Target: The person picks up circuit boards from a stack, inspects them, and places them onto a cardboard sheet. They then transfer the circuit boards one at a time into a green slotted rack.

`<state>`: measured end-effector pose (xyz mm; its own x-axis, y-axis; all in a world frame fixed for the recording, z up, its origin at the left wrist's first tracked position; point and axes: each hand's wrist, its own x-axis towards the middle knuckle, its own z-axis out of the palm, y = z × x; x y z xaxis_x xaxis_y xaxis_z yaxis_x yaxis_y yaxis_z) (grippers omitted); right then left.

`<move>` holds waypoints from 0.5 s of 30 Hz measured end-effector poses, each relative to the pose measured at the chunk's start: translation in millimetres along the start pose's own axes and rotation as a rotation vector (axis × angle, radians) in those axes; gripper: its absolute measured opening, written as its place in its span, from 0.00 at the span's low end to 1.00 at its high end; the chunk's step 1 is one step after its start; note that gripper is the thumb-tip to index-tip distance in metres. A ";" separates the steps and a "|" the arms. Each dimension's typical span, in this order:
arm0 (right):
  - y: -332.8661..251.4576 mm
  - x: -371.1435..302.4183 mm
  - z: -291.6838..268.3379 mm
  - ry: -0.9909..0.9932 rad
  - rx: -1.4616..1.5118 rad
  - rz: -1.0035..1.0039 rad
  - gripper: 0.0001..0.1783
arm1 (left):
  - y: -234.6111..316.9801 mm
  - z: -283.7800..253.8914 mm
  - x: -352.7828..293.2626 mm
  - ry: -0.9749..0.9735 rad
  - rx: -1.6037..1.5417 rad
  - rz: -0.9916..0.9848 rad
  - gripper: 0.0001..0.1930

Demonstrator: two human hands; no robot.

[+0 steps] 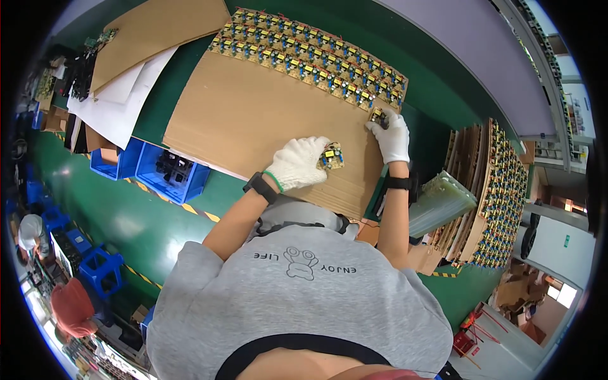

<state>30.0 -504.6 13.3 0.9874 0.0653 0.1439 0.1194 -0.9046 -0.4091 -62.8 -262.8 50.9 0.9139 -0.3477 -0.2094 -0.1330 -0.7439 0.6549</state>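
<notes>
Head view: furthest left I see a blue plastic stool (101,271) on the green floor. Beside the counter's left part, an open blue plastic bin (195,185) holds black moulded parts (172,166). Above it, loose white paper sheets (123,104) lie partly under a bare brown cardboard panel (158,28) on the green counter (159,95).

Next comes a large flat brown cardboard sheet (253,104). Along its far edge I make out several close-set rows of tan circuit boards with yellow and blue components (304,56), running from the far left corner to the far right corner.

Over the sheet's near edge, right of its middle, I have the left hand (297,163) in a white knitted glove with a green cuff, its fingers pinching a single tan circuit board (332,156). Near the right edge, just below the end of the rows, the white-gloved right hand (393,136) closes thumb and fingers around a small dark-topped circuit board (379,116); whether that board touches the sheet, I cannot tell.

Beyond the right edge are a clear plastic bundle (443,202) and a stack of upright cardboard sheets (465,149), its outermost face covered with more boards (503,190).
</notes>
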 end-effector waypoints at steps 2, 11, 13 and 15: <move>1.9 7.5 4.9 0.059 -0.011 -0.014 0.29 | 2.1 -0.3 -0.2 -0.005 0.010 -0.018 0.26; 6.0 20.5 9.6 0.052 0.067 -0.006 0.30 | 5.4 1.0 -1.0 0.002 0.063 -0.017 0.28; 1.7 18.2 10.4 0.092 0.046 -0.040 0.29 | 5.3 0.5 -0.6 0.006 0.055 -0.032 0.30; -6.6 7.6 9.8 0.205 0.128 0.002 0.28 | 4.5 0.7 0.7 0.019 0.045 -0.037 0.36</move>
<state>37.7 -494.0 8.3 0.9474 -0.0351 0.3180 0.1428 -0.8431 -0.5184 -63.1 -266.8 53.2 0.9256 -0.3089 -0.2187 -0.1159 -0.7814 0.6132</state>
